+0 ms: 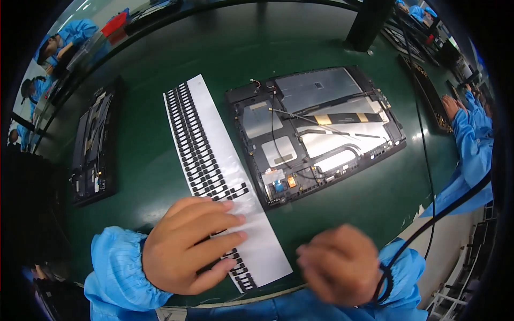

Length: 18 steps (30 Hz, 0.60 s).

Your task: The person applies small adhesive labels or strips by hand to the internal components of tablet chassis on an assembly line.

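Note:
My left hand [195,243] lies over a long white sheet [227,155], its fingers stretched apart across the lower part. Rows of small black adhesive-looking pieces [195,139] line the sheet's left side, and one piece [238,190] sticks out toward the bare strip. Some of the rows are hidden under the hand. Just right of the sheet's near end is my right hand [342,265], fingers curled and blurred by motion; whether it holds anything small cannot be made out. Beyond it lies an opened black electronic device housing [316,88] with silver plates, cables and a flat ribbon.
A similar black housing [93,144] lies at the left on the green table [144,59]. A dark post [369,24] rises at the back. A black cable [455,214] runs from my right wrist band. A co-worker's blue sleeve [471,144] reaches in at the right; others sit far left.

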Motion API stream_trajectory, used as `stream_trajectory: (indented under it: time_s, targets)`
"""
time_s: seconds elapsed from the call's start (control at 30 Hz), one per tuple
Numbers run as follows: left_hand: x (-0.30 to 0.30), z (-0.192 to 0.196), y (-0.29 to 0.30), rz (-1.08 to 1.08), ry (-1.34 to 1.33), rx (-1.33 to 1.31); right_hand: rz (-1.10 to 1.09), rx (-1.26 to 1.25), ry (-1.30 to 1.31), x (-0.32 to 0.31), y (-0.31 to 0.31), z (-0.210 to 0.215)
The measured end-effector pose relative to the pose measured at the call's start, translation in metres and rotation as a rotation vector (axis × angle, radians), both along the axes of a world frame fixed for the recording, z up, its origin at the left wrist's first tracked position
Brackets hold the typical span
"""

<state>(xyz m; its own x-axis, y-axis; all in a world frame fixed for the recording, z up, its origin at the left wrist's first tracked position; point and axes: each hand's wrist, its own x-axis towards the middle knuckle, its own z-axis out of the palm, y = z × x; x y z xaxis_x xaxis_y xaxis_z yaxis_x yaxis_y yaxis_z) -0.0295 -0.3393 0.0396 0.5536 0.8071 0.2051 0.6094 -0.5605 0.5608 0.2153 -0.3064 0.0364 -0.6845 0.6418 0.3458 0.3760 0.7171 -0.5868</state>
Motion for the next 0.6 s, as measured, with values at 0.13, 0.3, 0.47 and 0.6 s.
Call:
stream_trajectory:
  time_s: [0.13, 0.3, 0.47, 0.6]
  targets:
    - [0.003, -0.008, -0.013, 0.066, 0.085, -0.050, 0.118, 0.012, -0.053, -0.036, -0.022, -0.007]
    - [0.007, -0.016, -0.016, 0.074, 0.042, 0.005, 0.049, 0.083, -0.214, -0.045, -0.037, -0.005]
    - [0.003, -0.011, -0.024, 0.110, 0.098, 0.018, 0.045, 0.208, -0.116, -0.058, -0.045, -0.002]
    - [0.003, -0.012, -0.021, 0.117, 0.115, 0.005, 0.012, 0.232, -0.057, -0.064, -0.042, -0.012]
